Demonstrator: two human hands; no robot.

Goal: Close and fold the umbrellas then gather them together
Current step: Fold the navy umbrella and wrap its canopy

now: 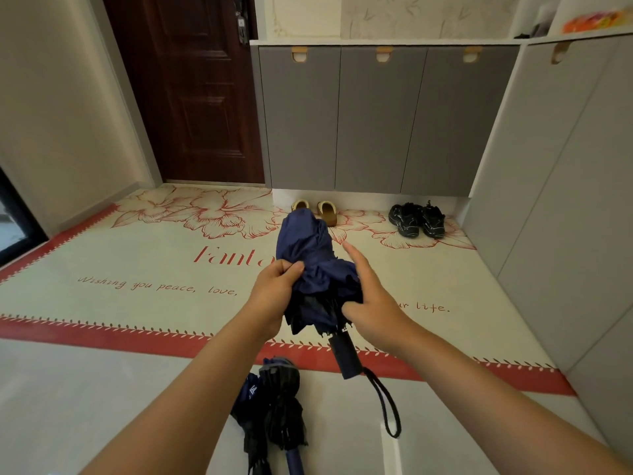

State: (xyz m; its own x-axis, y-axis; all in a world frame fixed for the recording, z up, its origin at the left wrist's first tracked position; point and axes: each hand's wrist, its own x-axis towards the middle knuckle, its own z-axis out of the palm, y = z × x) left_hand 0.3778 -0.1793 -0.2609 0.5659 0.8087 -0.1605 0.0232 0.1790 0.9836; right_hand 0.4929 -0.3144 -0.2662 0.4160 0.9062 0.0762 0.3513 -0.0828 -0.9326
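From the head view, you hold the navy-blue fabric folding umbrella (308, 248) in the air just below the middle of the picture, its tip pointing to 12 o'clock. Its dark straight handle (346, 354) and black cord wrist loop (387, 402) hang toward 5 o'clock. Your left hand (274, 289) grips the canopy from 9 o'clock, with its fingers (291, 267) curled and pinching a bunch of cloth. Your right hand (373, 303) lies against the canopy from 3 o'clock, with the index finger straight, the thumb laid on the hem and the rest hidden. Whether it grips cannot be told.

This umbrella looks closed and shortened, but its cloth is loose and unwrapped, so the folding seems half done. At 6 o'clock two more lie touching on the pale grey tiled floor (85, 389). They are a black pleated folded umbrella (282, 399) and, just at its 9 o'clock, a blue folded umbrella with a white mark (251, 392). By my reading, wrapping this one and laying it with that pair remains.

A cream floor mat with red flowers and lettering (137, 269) spans the middle. A dark brown panelled door (191, 90) stands at 11 o'clock and grey cupboard fronts (376, 125) at 12 to 3. Beneath them sit tan slippers (325, 210) and black trainers (416, 219).
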